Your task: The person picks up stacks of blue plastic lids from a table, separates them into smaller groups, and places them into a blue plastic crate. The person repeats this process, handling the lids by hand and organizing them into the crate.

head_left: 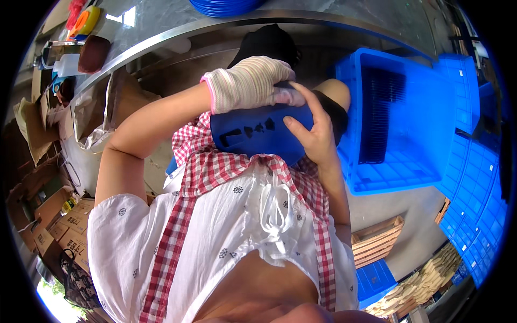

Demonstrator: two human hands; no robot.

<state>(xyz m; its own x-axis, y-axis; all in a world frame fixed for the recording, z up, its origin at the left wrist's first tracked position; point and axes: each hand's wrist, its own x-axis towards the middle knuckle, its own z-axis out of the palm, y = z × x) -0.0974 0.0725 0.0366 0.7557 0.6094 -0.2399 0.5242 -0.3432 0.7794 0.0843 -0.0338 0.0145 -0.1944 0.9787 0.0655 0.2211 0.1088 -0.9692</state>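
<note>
On my lap, over a red-and-white checked apron (pixel 196 175), lies a smooth blue piece (pixel 258 141) with several small black shapes on its face. I cannot tell whether these are loose bits, marks or cut-outs. My left hand (pixel 250 83) wears a striped knit glove and reaches across the far edge of the blue piece. Its fingers are curled, and a dark bit shows at their tips; what it is stays hidden. My bare right hand (pixel 318 134) is at the right side of the blue piece, thumb apart from the stretched index finger, which reaches the gloved fingertips.
A large blue crate (pixel 414 161) at the right holds a stack of thin dark pieces (pixel 375 118). Ahead runs a metal-edged table (pixel 323 13) with a stack of blue round pieces (pixel 223 4). Cardboard boxes (pixel 70 226) stand left; a wooden pallet (pixel 379 237) lies right.
</note>
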